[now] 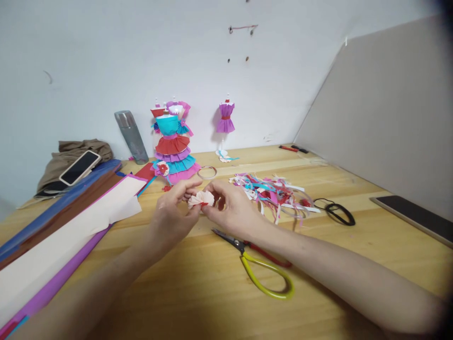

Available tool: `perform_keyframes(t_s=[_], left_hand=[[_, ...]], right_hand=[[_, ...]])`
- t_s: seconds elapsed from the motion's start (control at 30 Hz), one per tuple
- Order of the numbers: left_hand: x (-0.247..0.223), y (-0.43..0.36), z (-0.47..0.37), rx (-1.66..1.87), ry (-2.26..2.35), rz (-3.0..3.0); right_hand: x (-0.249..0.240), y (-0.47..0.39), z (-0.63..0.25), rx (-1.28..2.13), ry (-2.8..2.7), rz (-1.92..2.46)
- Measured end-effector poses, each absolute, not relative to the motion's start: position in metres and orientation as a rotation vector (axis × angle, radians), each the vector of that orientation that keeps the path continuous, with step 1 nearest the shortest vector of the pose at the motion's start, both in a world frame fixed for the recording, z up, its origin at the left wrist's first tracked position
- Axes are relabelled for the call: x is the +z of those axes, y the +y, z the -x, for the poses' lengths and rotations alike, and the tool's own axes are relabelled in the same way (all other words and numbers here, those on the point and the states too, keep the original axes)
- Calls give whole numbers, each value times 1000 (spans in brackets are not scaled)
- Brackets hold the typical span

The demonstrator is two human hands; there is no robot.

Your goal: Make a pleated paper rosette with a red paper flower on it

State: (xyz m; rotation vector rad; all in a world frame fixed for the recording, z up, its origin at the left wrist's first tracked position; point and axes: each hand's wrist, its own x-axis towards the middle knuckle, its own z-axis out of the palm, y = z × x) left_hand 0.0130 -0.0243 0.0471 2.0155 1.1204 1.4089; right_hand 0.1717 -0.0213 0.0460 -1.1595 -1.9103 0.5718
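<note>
While the desk (170,293) carries paper sheets (71,231) at left and scissors (241,247) at the near middle, the person's left hand (172,208) and right hand (231,208) come together just beyond, each grip narrow, pinching the pale pleated rosette (198,198) between them.

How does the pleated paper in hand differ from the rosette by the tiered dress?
The left hand and right hand hold the pleated paper; the rosette is untouched. The pleated paper looks fan-shaped, red below; the rosette looks round, red-centred. Both are mostly pale.
</note>
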Motion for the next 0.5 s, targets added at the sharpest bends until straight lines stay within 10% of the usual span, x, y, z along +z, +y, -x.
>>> perform_keyframes(t_s=[0.5], left_hand=[[46, -25, -10, 1317, 1052, -2665]], right_hand=[[45, -23, -173, 447, -1981, 1171]])
